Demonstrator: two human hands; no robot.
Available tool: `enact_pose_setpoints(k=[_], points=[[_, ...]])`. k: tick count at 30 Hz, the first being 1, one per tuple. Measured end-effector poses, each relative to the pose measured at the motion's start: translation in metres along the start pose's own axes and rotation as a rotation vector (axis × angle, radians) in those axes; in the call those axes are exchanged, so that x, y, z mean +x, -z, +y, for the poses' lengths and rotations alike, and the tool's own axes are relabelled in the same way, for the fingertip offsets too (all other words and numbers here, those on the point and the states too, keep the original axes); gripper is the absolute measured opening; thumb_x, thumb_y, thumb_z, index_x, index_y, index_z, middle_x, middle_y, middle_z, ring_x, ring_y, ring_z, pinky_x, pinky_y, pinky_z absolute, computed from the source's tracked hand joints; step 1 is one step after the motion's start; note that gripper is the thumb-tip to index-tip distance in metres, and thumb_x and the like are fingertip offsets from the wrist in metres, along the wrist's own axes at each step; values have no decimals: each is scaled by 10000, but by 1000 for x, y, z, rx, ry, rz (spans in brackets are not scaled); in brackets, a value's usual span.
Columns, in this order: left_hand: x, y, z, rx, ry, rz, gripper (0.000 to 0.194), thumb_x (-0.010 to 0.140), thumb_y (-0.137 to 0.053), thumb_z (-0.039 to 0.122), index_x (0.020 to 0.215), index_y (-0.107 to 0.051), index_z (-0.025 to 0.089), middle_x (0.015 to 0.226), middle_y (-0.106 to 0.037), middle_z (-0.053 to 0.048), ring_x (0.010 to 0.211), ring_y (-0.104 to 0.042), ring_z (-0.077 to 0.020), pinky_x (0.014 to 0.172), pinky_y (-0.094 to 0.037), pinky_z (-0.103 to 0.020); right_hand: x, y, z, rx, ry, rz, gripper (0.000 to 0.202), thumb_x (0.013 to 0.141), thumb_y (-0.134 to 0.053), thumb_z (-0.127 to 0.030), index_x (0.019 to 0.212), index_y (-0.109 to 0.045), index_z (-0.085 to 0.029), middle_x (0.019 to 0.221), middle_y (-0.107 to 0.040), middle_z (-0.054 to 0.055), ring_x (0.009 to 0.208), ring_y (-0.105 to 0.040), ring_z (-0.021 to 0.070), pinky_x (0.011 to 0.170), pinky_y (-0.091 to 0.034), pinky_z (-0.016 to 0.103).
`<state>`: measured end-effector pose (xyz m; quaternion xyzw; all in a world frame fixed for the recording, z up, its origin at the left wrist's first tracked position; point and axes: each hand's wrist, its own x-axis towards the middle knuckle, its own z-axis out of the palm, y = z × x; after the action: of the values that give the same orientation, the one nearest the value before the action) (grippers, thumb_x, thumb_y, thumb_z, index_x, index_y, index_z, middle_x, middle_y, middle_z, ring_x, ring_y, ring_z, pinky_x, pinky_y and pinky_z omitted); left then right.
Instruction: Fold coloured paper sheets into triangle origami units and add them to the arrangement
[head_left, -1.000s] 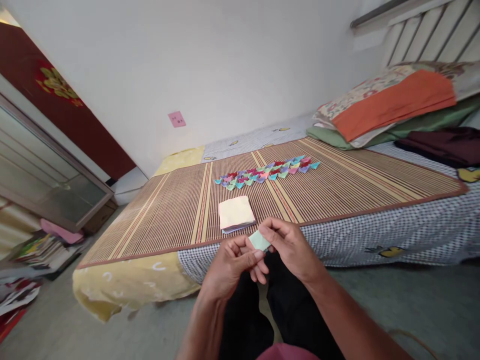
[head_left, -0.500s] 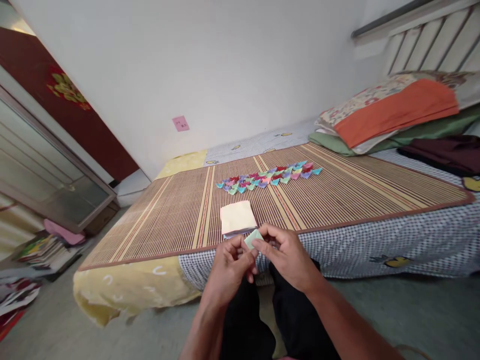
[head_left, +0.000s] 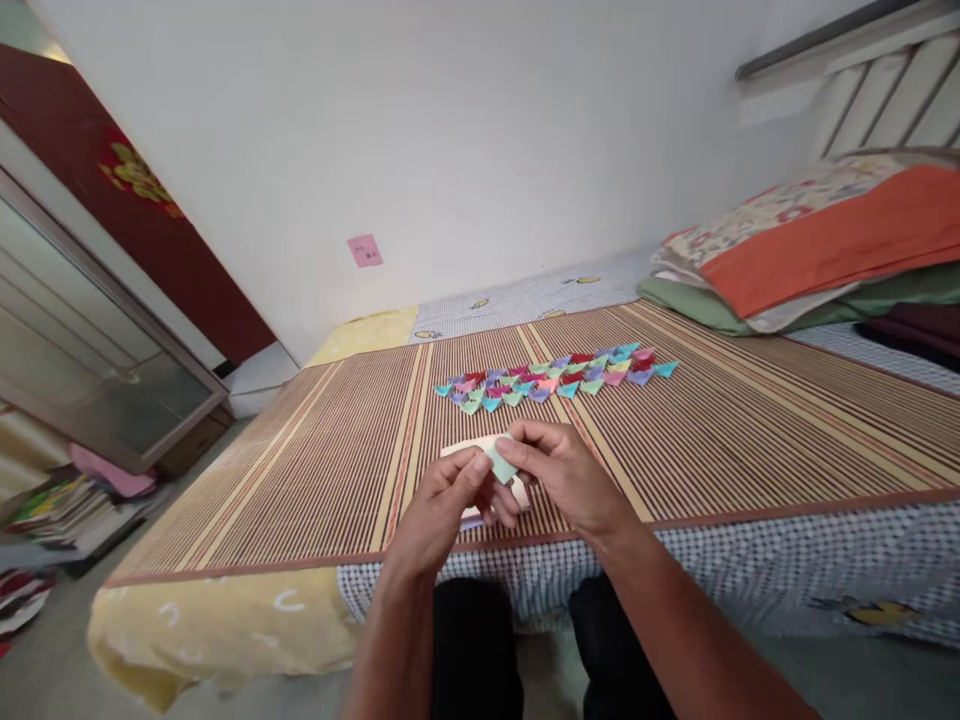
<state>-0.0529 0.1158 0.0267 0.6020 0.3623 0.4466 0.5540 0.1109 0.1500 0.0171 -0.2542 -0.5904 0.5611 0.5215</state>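
Between my two hands is a small folded piece of pale green paper point(head_left: 502, 462). My left hand point(head_left: 448, 500) pinches its left side with thumb and fingers. At the right, my right hand point(head_left: 559, 475) grips its upper edge, thumb on the near face. Behind and below my hands lies a stack of cream square paper point(head_left: 466, 446), partly covered by them. Farther back on the striped mat, rows of small folded paper pieces point(head_left: 547, 382) in blue, green, red, pink and purple are lined up.
The striped mat point(head_left: 315, 470) covers the bed, over a checked and yellow sheet point(head_left: 225, 625). A folded orange and floral quilt point(head_left: 832, 240) is piled at the right. A pink note point(head_left: 364, 251) is stuck on the wall. Books point(head_left: 64, 510) sit at the lower left.
Both hands have moved forward over the cream paper stack, still holding the green paper, which has turned a little. The view has shifted closer to the bed.
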Motion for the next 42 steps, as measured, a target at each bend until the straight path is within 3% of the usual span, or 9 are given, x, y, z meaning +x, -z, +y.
enact_pose_setpoints(k=[7, 12, 16, 21, 24, 32, 37, 42], points=[[59, 27, -17, 79, -63, 66, 380, 983, -586, 398, 695, -626, 154, 557, -672, -27, 528, -571, -106, 545, -404, -212, 48, 10, 30, 135, -55, 50, 349, 899, -695, -420, 666, -562, -196, 533, -454, -64, 493, -379, 87, 505, -270, 256], [77, 38, -40, -56, -51, 231, 280, 822, -803, 333, 759, -583, 172, 599, -639, 34, 535, -621, -101, 505, -391, -188, 61, 13, 60, 172, -123, 86, 347, 844, -749, -466, 717, -595, -182, 585, -488, -60, 492, -394, 72, 489, -252, 238], [80, 42, -62, -205, -72, 282, 260, 795, -826, 265, 910, -605, 190, 654, -647, 52, 529, -615, -90, 500, -400, -179, 63, 14, 83, 232, -176, 130, 313, 829, -772, -457, 881, -590, -208, 629, -567, -62, 503, -469, 85, 490, -301, 223], [78, 54, -77, -190, -96, 402, 130, 813, -805, 255, 856, -722, 165, 699, -663, 18, 587, -600, -81, 564, -453, -182, 57, 10, 91, -3, -2, 249, 186, 925, -676, -355, 1055, -633, -230, 778, -666, -26, 634, -601, 117, 588, -463, 241], [76, 63, -77, -150, -86, 404, 86, 818, -802, 248, 850, -782, 170, 733, -695, -13, 647, -611, -97, 638, -496, -199, 52, 10, 88, -179, 30, 186, 130, 923, -668, -292, 1020, -708, -214, 885, -732, 27, 817, -698, 173, 740, -535, 293], [70, 80, -74, -130, -103, 287, 163, 809, -812, 219, 971, -826, 227, 898, -699, -34, 788, -664, -128, 747, -537, -221, 58, 9, 89, -227, 29, 182, 178, 857, -730, -244, 1033, -749, -239, 896, -754, 11, 822, -710, 175, 775, -562, 300], [72, 77, -74, -182, -110, 301, 143, 830, -798, 217, 971, -818, 226, 848, -729, -40, 806, -679, -142, 774, -544, -232, 59, 8, 87, -219, 21, 215, 148, 854, -742, -266, 998, -753, -234, 889, -750, 13, 818, -714, 177, 763, -571, 297], [74, 69, -65, -113, -158, 308, 63, 850, -777, 226, 899, -813, 211, 838, -712, -36, 782, -654, -132, 737, -527, -218, 57, 10, 77, -356, 170, 214, 68, 895, -698, -250, 941, -743, -227, 919, -749, 28, 863, -716, 185, 737, -566, 283]])
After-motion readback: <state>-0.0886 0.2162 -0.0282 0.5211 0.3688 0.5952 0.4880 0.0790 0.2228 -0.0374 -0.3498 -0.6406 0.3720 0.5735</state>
